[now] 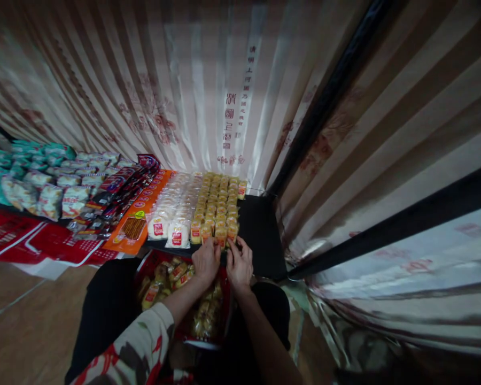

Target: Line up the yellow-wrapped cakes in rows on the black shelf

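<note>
My left hand [206,260] and my right hand [239,263] sit side by side at the near edge of a black shelf [260,235]. Their fingertips touch the front row of small yellow wrapped cakes [218,206], which stand in neat rows. Whether either hand grips a cake I cannot tell; the fingers are curled over the packets. Beside the yellow rows lie rows of white wrapped cakes [176,206] with red labels. Under my forearms a red bag [184,299] holds several loose yellow packets.
Orange snack packs [138,222], dark packets [118,195] and white and green bags [44,182] fill the shelf to the left. Red printed bags [32,238] hang below them. Striped curtains [232,80] close in behind and right. Wooden floor [20,331] lies at lower left.
</note>
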